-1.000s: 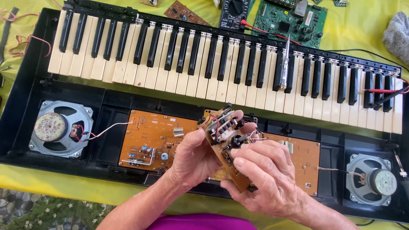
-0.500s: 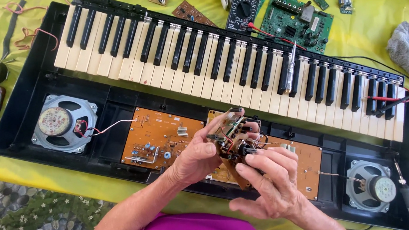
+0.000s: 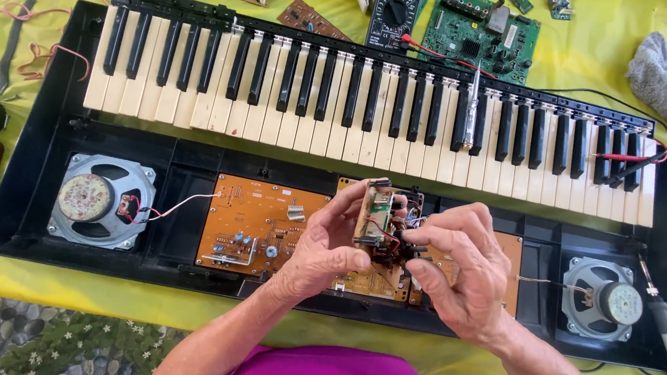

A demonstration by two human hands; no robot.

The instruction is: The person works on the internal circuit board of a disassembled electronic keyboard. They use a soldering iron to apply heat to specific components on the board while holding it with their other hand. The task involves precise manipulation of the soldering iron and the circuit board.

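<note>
Fingers [image 3: 335, 221] of both hands clamped around a small wired circuit module [image 3: 377, 222] between them.

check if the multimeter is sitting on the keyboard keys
No, the multimeter lies on the yellow cloth beyond the keys.

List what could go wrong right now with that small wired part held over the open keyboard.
1. Both hands, left hand and right hand, grip the small wired board in the air; its thin red wires might tear if twisted or pulled.
2. If it slips, it would likely land on the exposed orange circuit board below, possibly knocking components.
3. A probe lies loose across the keys; a bump could roll it into the open case.
</note>
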